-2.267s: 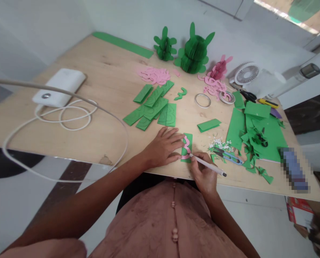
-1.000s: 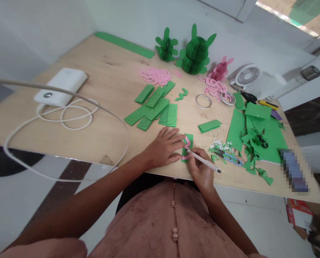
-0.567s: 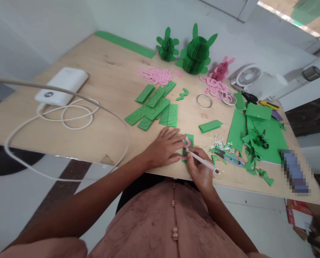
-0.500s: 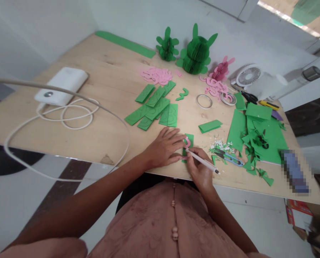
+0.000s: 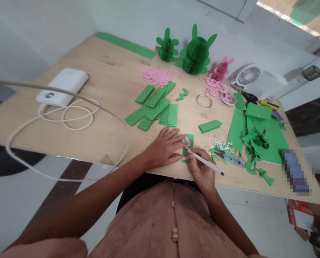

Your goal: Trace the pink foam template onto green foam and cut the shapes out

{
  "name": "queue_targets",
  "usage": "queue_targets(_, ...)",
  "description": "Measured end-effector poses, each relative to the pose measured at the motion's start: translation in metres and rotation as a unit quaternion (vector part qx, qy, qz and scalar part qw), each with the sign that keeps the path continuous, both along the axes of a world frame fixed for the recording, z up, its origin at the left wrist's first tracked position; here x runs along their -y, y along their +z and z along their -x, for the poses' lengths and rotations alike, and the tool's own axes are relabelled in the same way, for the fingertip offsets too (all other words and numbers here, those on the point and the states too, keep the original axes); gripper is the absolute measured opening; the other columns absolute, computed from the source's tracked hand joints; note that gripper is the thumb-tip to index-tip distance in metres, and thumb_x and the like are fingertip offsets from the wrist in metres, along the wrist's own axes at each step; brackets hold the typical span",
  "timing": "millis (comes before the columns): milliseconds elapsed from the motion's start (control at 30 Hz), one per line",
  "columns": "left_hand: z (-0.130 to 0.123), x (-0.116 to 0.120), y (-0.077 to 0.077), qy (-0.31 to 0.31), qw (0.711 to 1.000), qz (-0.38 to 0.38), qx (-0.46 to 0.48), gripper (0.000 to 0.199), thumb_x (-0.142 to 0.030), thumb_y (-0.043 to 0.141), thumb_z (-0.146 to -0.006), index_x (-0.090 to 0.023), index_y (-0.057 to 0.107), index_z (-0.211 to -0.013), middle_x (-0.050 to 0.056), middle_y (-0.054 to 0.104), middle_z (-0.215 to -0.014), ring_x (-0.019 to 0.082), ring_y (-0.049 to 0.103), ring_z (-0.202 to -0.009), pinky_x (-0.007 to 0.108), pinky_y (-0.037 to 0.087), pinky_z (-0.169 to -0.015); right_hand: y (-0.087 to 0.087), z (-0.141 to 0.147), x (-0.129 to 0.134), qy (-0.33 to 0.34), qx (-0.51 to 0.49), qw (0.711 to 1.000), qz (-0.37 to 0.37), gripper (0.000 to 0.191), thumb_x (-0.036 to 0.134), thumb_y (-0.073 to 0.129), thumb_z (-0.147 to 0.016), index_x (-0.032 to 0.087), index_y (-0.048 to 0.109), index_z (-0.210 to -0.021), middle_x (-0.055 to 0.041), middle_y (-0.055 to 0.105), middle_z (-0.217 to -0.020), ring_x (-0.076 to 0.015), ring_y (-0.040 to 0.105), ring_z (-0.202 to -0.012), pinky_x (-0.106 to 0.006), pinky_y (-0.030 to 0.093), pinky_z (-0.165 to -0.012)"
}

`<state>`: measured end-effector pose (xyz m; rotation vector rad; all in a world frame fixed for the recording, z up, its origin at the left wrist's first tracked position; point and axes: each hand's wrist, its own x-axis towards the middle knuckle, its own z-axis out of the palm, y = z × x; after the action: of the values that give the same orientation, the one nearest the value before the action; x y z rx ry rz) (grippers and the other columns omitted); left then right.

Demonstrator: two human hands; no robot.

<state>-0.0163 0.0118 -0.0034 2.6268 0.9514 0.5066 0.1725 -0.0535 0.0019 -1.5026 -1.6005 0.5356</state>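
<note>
My left hand (image 5: 167, 147) lies flat with its fingers spread, the tips pressing a pink curved paper cutout (image 5: 187, 142) onto a small green paper piece (image 5: 190, 138). Part of the cutout is hidden under the fingers. In my right hand (image 5: 203, 173) is a white pen (image 5: 207, 163), its tip at the cutout's edge on the green paper. Left of these lie several green paper strips (image 5: 157, 109) with curved outlines drawn on them. A folded green paper (image 5: 210, 126) rests beyond my right hand. Blue-handled thread snips (image 5: 231, 158) lie to the right among paper scraps (image 5: 221, 145).
At the back stand green paper honeycomb figures (image 5: 196, 53) and a pink one (image 5: 221, 70). Pink cutouts (image 5: 156, 76), a tape roll (image 5: 204, 101), a small fan (image 5: 248, 76) and green sheets (image 5: 272, 136) are around. A white power bank (image 5: 63, 86) with a looped cable sits left.
My right hand has shifted slightly to the right and down with the pen, its tip moving along the pink cutout's edge. My left hand stays in place.
</note>
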Motion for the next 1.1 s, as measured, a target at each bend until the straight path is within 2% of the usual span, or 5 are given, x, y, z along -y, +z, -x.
queue_targets(200, 0.0, 0.0, 0.001, 0.002, 1.0, -0.003, -0.004, 0.035, -0.041, 0.055, -0.09, -0.024, 0.061, -0.12, 0.007, 0.051, -0.145, 0.033, 0.032, -0.14, 0.056, 0.02, -0.113, -0.002, -0.007, 0.008, -0.013, -0.012, 1.0, 0.009, 0.011, 0.03, 0.059, -0.089, 0.022, 0.065, -0.089, -0.0044, 0.071, -0.085, -0.0216, 0.067, -0.081, -0.037, 0.054, -0.075)
queue_targets(467, 0.0, 0.0, 0.0, 0.003, 1.0, 0.0, -0.001, 0.035, -0.042, 0.055, -0.089, -0.024, 0.061, -0.119, 0.007, 0.051, -0.145, 0.033, 0.033, -0.14, 0.056, 0.021, -0.113, -0.005, -0.012, 0.013, -0.029, -0.019, 0.999, 0.025, 0.011, 0.031, 0.058, -0.089, 0.022, 0.064, -0.091, -0.0049, 0.069, -0.084, -0.0216, 0.066, -0.08, -0.037, 0.053, -0.075)
queue_targets(1100, 0.0, 0.0, 0.001, 0.004, 1.0, 0.008, 0.002, 0.034, -0.041, 0.055, -0.089, -0.023, 0.061, -0.118, 0.007, 0.051, -0.145, 0.033, 0.032, -0.14, 0.057, 0.02, -0.114, -0.002, -0.009, 0.008, -0.023, 0.012, 0.999, 0.022, 0.011, 0.031, 0.057, -0.089, 0.022, 0.063, -0.088, -0.0044, 0.069, -0.082, -0.0212, 0.065, -0.078, -0.036, 0.053, -0.072)
